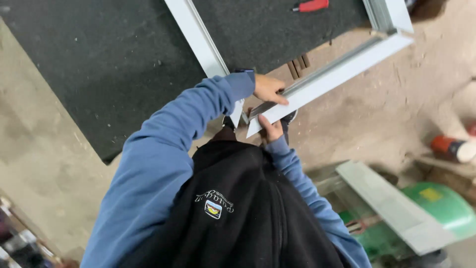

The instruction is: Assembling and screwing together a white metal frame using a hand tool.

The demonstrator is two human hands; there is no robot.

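A white window-frame profile [342, 69] juts off the edge of a black felt-covered table [109, 59] toward me. My left hand [269, 89] lies on top of its near end, fingers pressed flat on the profile. My right hand [271, 130] grips the same end from below, thumb up against its underside. Another white frame bar [198, 39] runs diagonally across the table to the corner by my hands. I wear blue sleeves and a black vest.
A red-handled tool [311, 6] lies on the table's far side. On the dusty concrete floor to the right are a loose white profile piece [391, 203], a green container [441, 208] and a red-and-white can [453, 147]. Clutter sits at lower left.
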